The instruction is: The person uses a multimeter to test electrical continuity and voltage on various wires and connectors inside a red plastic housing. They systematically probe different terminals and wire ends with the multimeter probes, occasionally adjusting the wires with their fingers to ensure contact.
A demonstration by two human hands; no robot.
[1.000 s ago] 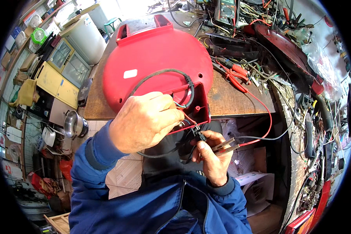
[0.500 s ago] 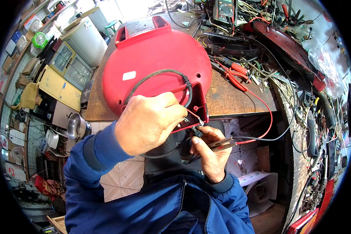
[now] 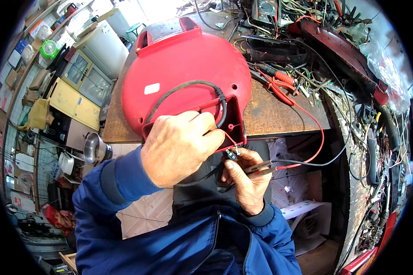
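Wooden counter (image 3: 273,117), tiled floor (image 3: 140,213) below. Left side: yellow cabinet (image 3: 73,103), tall white unit (image 3: 106,50), green stool (image 3: 134,28). Right: pale wall (image 3: 390,34). Top edge blown out, bright light.

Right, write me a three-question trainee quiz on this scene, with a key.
1. Which bare hand holds the small black plastic part? a) left hand b) right hand

2. True or false: the round red plastic housing lies on the floor.

3. Fill in: the two slim pen-shaped probes at the right hand trail one thin black lead and one thin ___ lead.

Key: 1. b. 2. False: the housing rests on the brown wooden table. 3. red.
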